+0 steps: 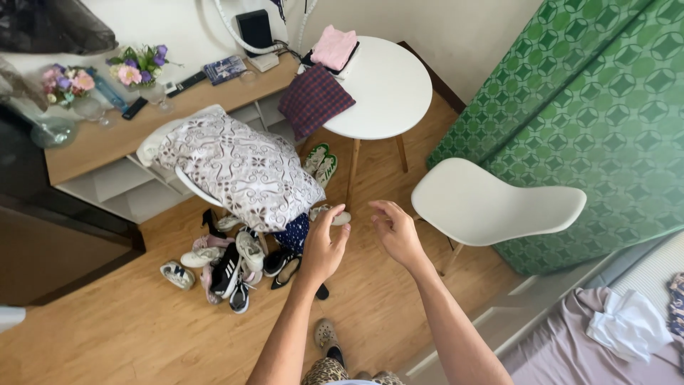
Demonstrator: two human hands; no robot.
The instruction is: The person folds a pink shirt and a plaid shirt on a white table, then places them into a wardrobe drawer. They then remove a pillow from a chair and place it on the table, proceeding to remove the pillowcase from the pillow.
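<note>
My left hand and my right hand are both raised in front of me over the wooden floor, fingers apart, holding nothing. Just beyond my left hand a patterned grey-white pillow lies draped over a white chair. Under that chair sits a heap of several shoes. To the right of my right hand stands a second white chair, its seat bare. Further off is a round white table bearing a plaid cloth and a folded pink cloth.
A wooden desk at the left holds flower bunches, remotes and glassware. A green patterned curtain fills the right. A bed with a white garment lies at bottom right. Slippers sit near my feet.
</note>
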